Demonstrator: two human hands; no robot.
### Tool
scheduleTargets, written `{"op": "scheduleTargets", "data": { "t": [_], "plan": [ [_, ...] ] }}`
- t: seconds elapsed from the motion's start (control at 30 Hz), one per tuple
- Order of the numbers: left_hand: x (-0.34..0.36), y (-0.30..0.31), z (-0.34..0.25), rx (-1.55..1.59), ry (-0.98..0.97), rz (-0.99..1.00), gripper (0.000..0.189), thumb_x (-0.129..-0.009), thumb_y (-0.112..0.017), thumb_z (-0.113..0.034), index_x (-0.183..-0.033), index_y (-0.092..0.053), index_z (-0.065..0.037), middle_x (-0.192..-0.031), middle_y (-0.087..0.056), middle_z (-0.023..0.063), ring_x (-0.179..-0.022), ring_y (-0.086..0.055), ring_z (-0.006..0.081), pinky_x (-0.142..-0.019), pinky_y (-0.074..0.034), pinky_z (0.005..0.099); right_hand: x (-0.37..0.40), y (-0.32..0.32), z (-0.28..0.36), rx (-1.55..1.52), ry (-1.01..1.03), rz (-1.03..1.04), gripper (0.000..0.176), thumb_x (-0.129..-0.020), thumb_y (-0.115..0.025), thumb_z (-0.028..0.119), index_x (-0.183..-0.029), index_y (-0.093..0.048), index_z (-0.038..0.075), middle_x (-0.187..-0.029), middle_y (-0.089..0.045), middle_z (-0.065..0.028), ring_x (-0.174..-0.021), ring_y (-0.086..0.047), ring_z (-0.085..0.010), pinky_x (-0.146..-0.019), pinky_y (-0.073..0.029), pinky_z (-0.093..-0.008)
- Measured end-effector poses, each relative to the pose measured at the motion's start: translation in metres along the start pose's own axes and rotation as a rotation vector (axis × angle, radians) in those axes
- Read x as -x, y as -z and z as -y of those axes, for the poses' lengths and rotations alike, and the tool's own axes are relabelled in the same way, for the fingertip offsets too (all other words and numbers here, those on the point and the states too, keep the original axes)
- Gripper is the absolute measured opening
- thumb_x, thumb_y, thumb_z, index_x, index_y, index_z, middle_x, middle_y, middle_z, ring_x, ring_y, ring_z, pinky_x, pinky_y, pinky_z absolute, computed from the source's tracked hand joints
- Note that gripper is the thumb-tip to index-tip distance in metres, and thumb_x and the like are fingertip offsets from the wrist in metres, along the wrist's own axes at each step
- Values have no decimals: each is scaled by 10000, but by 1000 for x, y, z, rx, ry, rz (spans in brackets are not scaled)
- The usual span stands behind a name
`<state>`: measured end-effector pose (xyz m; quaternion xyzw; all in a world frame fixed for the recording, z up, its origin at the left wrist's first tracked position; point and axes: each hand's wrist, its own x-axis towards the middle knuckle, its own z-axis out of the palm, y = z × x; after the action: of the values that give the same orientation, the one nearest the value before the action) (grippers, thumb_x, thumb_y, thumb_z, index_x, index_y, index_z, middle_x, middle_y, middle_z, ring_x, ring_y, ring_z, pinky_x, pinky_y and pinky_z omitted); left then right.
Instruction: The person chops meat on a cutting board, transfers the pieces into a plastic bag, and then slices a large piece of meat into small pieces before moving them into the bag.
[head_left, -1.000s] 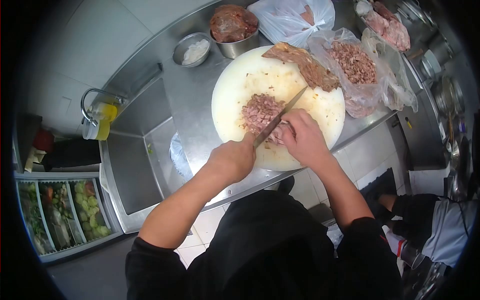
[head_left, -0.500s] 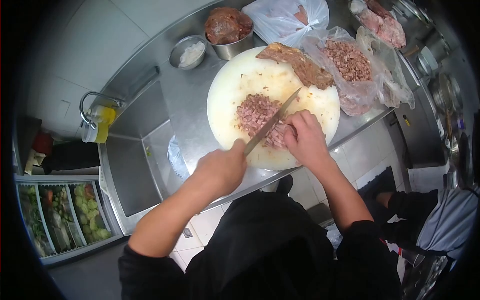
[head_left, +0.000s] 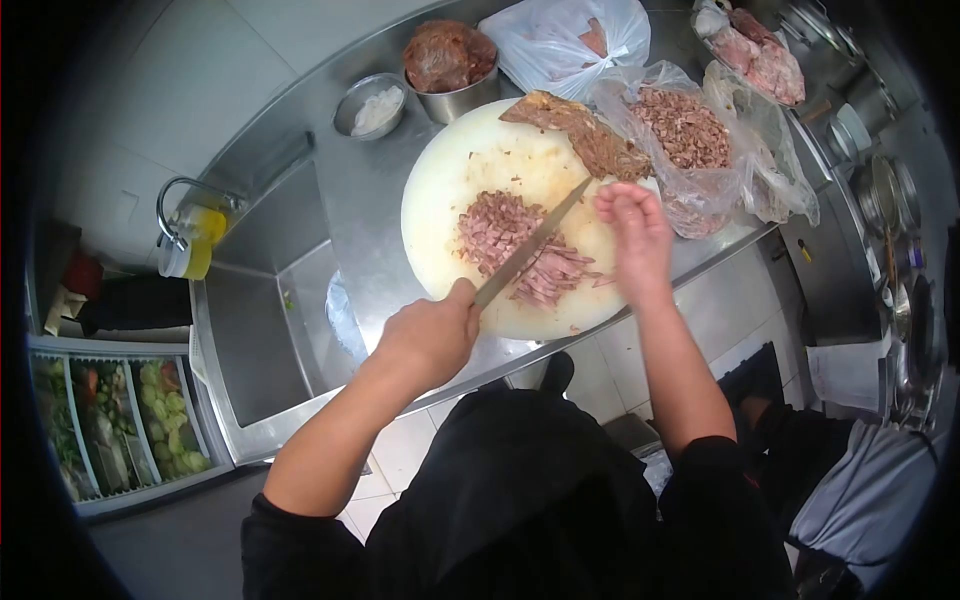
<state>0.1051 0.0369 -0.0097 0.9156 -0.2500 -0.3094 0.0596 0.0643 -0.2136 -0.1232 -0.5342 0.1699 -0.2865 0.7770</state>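
Observation:
My left hand [head_left: 430, 335] is closed round the handle of a long knife [head_left: 530, 252], whose blade points up and to the right across the round white cutting board [head_left: 430, 215]. Under and beside the blade lies a pile of diced meat [head_left: 497, 228], with longer meat strips [head_left: 555, 272] at its right. Above the board's right side is my right hand [head_left: 640, 240], its fingers curled in and nothing visible in them. Just beyond its fingertips, a brown slab of cooked meat [head_left: 580, 130] rests along the board's far edge.
A plastic bag of diced meat [head_left: 685, 130] sits right of the board. Behind stand a metal pot with a large meat piece [head_left: 450, 60], a small bowl [head_left: 370, 105] and a tied white bag [head_left: 565, 45]. A sink [head_left: 265, 340] is at left; another person's grey clothing [head_left: 860, 490] shows at right.
My right hand has lifted off the meat strips and moved up and right, uncovering them. The knife stays in my left hand at nearly the same angle. The whole view has shifted slightly.

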Motion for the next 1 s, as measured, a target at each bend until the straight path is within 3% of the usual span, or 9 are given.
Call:
{"op": "scheduleTargets", "data": {
  "t": [0.1, 0.2, 0.3, 0.4, 0.5, 0.63, 0.73, 0.83, 1.0],
  "plan": [
    [21, 5, 7, 39, 7, -53, 234, -1060, -478, -278, -1124, -487, -53, -781, -674, 276, -788, -652, 510, -744, -501, 596, 9, 33, 35, 814, -37, 220, 125, -958, -676, 92, -1064, -681, 27, -1097, -686, -73, -1008, -663, -188, -861, -532, -329],
    [34, 3, 13, 95, 16, -57, 237, -1061, -480, -274, -1108, -489, -43, -753, -669, 273, -761, -653, 507, -734, -503, 599, 31, 50, 43, 1213, 400, 597, 139, -878, -698, 50, -1016, -685, 36, -996, -654, -119, -935, -653, -292, -822, -538, -388],
    [39, -1, 16, 148, 34, -53, 235, -1061, -485, -269, -1094, -488, -37, -744, -664, 276, -752, -648, 514, -726, -502, 600, 35, 53, 41, 1269, 414, 511, 124, -811, -700, 22, -930, -669, 37, -915, -604, -166, -900, -611, -384, -797, -526, -440],
    [39, -9, 20, 172, 43, -59, 238, -1064, -480, -271, -1091, -485, -34, -749, -666, 276, -758, -648, 514, -731, -502, 601, 12, 71, 30, 1347, 424, 257, 65, -823, -692, 25, -859, -638, 31, -905, -610, -174, -886, -612, -397, -780, -516, -463],
    [39, -15, 16, 178, 51, -41, 234, -1063, -477, -265, -1094, -478, -33, -746, -667, 273, -757, -650, 511, -730, -500, 604, -12, 59, 17, 1391, 480, 202, 54, -831, -678, 29, -844, -626, 23, -877, -610, -187, -866, -614, -406, -778, -511, -474],
    [43, -15, 2, 106, 59, -25, 210, -1052, -478, -238, -1099, -473, -34, -740, -668, 265, -750, -655, 505, -724, -504, 607, -5, 11, 8, 1220, 421, 569, 45, -857, -659, 52, -863, -673, 10, -842, -634, -192, -876, -625, -387, -797, -509, -470],
    [55, -8, -3, 49, 67, 6, 194, -1039, -485, -219, -1103, -474, -36, -739, -671, 257, -745, -662, 496, -719, -510, 605, 5, 11, 13, 1166, 245, 605, 115, -863, -673, 87, -949, -687, 12, -905, -635, -181, -918, -619, -383, -821, -508, -470],
    [64, -14, 1, 2, 48, 5, 183, -1033, -493, -208, -1097, -477, -37, -731, -668, 256, -735, -657, 495, -714, -509, 598, 17, 7, 14, 989, 409, 423, 172, -850, -693, 85, -1015, -680, 37, -989, -626, -160, -948, -604, -378, -824, -509, -465],
    [59, -16, -2, -85, 112, 137, 195, -1025, -452, -198, -1132, -477, -37, -825, -706, 260, -825, -695, 485, -765, -541, 571, 34, -6, 0, 1006, 458, 514, 185, -847, -704, 68, -1026, -664, 42, -1018, -610, -149, -980, -613, -366, -836, -520, -435]
  ]
}}
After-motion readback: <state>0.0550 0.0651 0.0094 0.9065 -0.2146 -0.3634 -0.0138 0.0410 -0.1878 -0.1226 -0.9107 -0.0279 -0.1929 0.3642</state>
